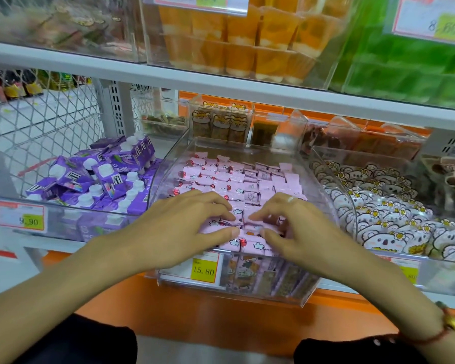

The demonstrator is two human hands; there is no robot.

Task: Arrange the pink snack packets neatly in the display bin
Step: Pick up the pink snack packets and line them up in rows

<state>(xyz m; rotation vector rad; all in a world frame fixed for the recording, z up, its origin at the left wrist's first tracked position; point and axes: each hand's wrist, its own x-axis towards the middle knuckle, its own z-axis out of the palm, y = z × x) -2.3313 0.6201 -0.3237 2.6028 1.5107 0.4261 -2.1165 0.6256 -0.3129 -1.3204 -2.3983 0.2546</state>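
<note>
Clear plastic walls hem in the work on every side. Left of centre, a neighbouring bin holds a jumble of purple cartons with white caps, a 9.90 price tag fixed to its front. At the right of the frame another clear bin is heaped with white bear-print packets. Behind, toward the middle of the frame, a small clear box stands with cat-print packets upright inside it. Across the top of the frame, a white shelf carries a bin of orange jelly cups and, at upper right, green packs. White wire mesh closes off the upper left.

At the centre of the frame sits the display bin, its curved clear sides rising on both flanks and its front lip carrying a yellow 15.80 tag. Pink snack packets fill it, lined in rough rows toward the back and lying looser at the front, directly under the hands.

Both hands reach over the front lip and rest on the nearest packets. The left hand lies palm down with fingers gently bent and its fingertips and thumb pressing onto the packets. The right hand, with a ring on one finger, has its fingers curled more steeply, their tips down on the packets beside the left hand's; whether it actually pinches one cannot be made out. A red cord bracelet circles the right wrist at lower right.
</note>
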